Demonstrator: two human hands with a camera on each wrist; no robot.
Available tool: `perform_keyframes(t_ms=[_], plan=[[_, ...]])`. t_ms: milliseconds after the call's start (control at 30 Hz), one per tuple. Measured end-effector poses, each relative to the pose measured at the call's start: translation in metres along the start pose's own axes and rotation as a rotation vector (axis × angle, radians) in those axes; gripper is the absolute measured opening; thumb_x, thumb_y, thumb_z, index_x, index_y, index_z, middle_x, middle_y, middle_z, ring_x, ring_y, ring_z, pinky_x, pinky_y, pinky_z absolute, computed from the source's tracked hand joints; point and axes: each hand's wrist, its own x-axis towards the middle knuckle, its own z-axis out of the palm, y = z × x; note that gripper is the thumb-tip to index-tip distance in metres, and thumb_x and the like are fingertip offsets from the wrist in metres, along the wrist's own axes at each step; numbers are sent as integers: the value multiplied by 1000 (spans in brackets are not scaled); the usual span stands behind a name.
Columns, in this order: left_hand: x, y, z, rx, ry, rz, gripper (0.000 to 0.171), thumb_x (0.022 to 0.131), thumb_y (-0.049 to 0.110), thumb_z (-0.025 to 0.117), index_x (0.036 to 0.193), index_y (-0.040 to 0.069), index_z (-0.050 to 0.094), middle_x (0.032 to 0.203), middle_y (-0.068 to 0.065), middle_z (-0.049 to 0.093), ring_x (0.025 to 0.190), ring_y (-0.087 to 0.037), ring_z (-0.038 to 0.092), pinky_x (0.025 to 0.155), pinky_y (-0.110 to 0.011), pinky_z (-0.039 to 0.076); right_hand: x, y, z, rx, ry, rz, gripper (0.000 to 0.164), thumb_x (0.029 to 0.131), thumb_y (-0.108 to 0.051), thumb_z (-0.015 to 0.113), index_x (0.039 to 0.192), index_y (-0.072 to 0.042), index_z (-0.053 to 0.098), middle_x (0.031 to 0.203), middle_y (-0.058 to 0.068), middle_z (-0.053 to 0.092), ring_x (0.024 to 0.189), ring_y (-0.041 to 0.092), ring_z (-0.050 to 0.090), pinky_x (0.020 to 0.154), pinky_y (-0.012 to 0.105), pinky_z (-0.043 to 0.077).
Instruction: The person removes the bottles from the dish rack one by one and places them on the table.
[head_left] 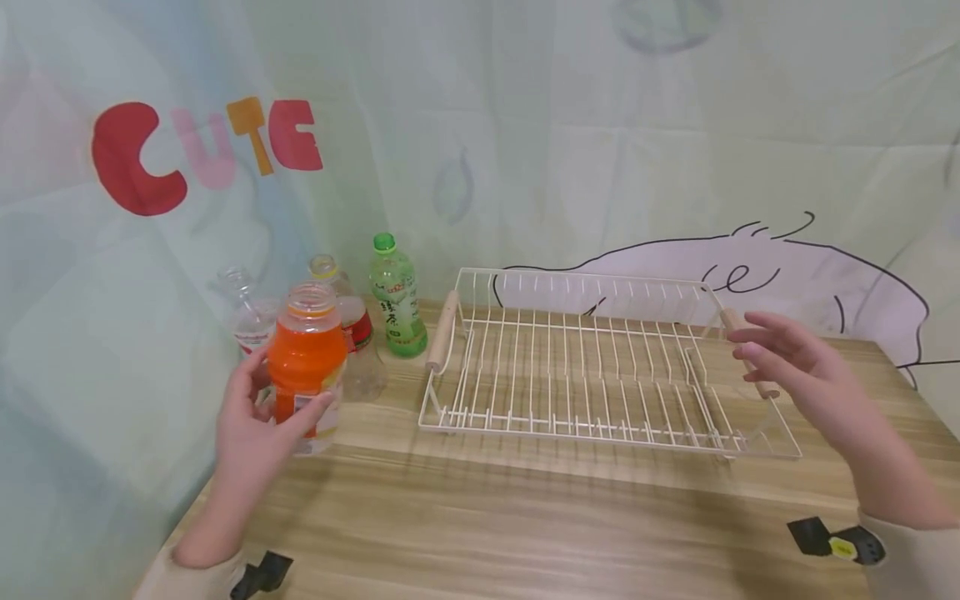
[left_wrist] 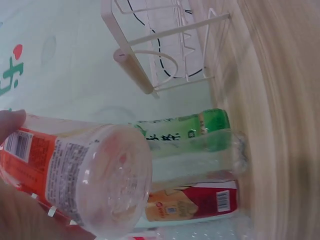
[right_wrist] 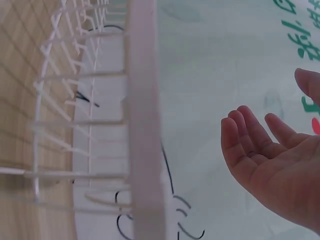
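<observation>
My left hand [head_left: 255, 425] grips an orange-labelled clear plastic bottle [head_left: 307, 358], uncapped, at the left of the table. In the left wrist view this bottle [left_wrist: 117, 180] is tilted, its round base toward the camera and off the tabletop. My right hand [head_left: 802, 375] hovers by the right wooden handle of a white wire dish rack [head_left: 570, 433], fingers loosely bent. In the right wrist view that hand [right_wrist: 280, 165] holds nothing and stands apart from the rack. Behind the held bottle are a green tea bottle [head_left: 397, 304] with a green cap and a red-labelled clear bottle [head_left: 356, 321].
Another clear bottle [head_left: 247, 312] stands at the far left by the curtain, partly hidden. The rack's left wooden handle [head_left: 444, 332] is near the green bottle. A printed curtain [head_left: 525, 167] hangs behind the wooden table [head_left: 525, 517].
</observation>
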Motion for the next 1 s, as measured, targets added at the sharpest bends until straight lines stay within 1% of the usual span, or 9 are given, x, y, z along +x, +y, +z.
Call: perform_keyframes(t_ms=[167,267,400,467,600,667,767,833,1000], plan=[[4,-11,-3,26,32,-74,76,80,7,77,144,11,36,115,18,44,102,-4,43,74,-6,42,-8,17,-9,-4,56,60,42,100,-5,46,138,-23,45,119,-21,58,97,-5,60,75,11,49],[6,-15,-3,12,40,-99,75,81,8,76,143,11,34,115,18,43,102,-4,42,76,-6,42,-12,24,-13,-30,84,95,39,100,-7,47,133,-28,47,117,-23,58,98,-8,58,75,10,48],[9,-23,-3,-15,49,-114,73,83,7,74,142,11,32,114,17,43,103,-4,43,78,-6,43,-16,32,-16,-6,101,113,39,100,-5,48,128,-32,47,115,-24,59,95,-8,58,73,10,49],[11,-27,-2,-21,52,-126,73,83,8,74,142,12,31,114,18,42,104,-3,44,79,-8,43,-17,36,-17,-4,112,126,38,100,-6,48,128,-32,47,114,-24,58,94,-8,59,73,10,50],[13,-35,-2,-21,55,-141,74,84,9,74,143,13,29,115,19,41,106,-3,43,85,-16,44,-21,43,-19,-16,135,156,39,100,-8,48,137,-20,46,112,-27,57,93,-9,58,72,9,49],[14,-38,-3,-23,53,-150,75,84,9,73,143,13,28,116,19,40,107,-3,42,90,-23,45,-23,45,-20,-58,140,180,44,101,-12,48,144,-10,40,112,-31,54,93,-11,57,73,8,48],[15,-42,-3,-17,52,-173,76,85,12,73,144,14,25,117,20,39,110,-4,41,97,-32,43,-25,49,-20,-122,147,207,51,101,-17,49,146,2,33,110,-36,48,91,-13,55,72,7,47],[16,-44,-3,-17,49,-191,77,86,13,72,145,14,23,118,19,38,112,-7,41,100,-37,41,-27,51,-19,-155,149,217,54,101,-20,49,145,7,30,111,-37,46,90,-15,54,73,6,47],[18,-49,-2,-19,48,-228,77,87,16,72,145,14,21,119,18,36,116,-11,40,103,-39,39,-30,56,-16,-151,147,227,55,101,-20,49,142,12,30,112,-36,46,91,-14,54,73,7,47]])
